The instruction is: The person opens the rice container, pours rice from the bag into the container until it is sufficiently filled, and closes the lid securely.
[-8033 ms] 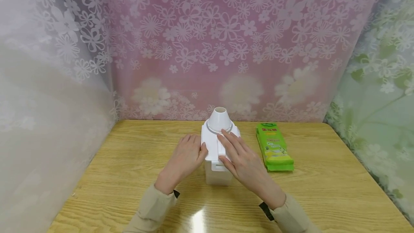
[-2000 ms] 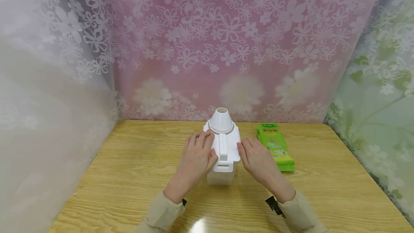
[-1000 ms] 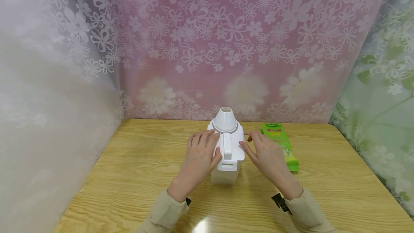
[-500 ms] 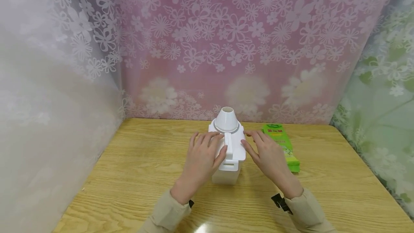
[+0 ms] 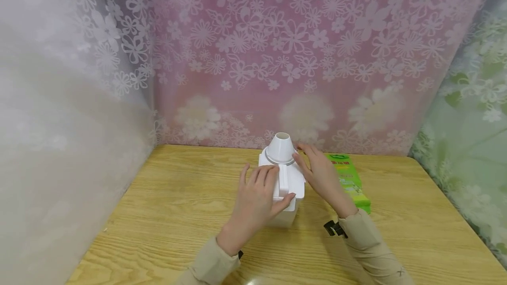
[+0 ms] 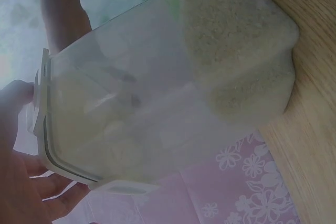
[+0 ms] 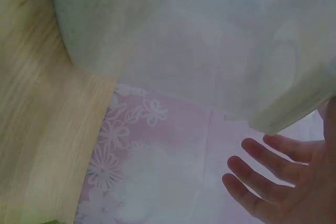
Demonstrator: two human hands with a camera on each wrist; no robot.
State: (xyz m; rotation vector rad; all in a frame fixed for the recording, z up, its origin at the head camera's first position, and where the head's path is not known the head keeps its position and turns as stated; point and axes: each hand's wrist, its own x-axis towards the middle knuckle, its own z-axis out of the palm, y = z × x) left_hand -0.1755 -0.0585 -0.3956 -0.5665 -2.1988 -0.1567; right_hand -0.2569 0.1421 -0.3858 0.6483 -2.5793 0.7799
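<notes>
A clear plastic rice container stands upright on the table with pale grains in its bottom part. On top is a white lid with a raised ridge and an open-topped white cone. My left hand holds the lid, bent fingers at the ridge and thumb stretched over the front edge. In the left wrist view, a white latch flap hangs away from the far side. My right hand is at the far right corner, thumb beside the cone. Its spread fingers show below the lid corner.
A green package with printed lettering lies on the wooden table, just right of my right hand. A pink flowered curtain hangs behind the table, with pale curtains on both sides.
My right hand has gone from above the lid to its right edge, then back beside the cone. My left hand has moved from the left side onto the lid, its thumb now across the front.
</notes>
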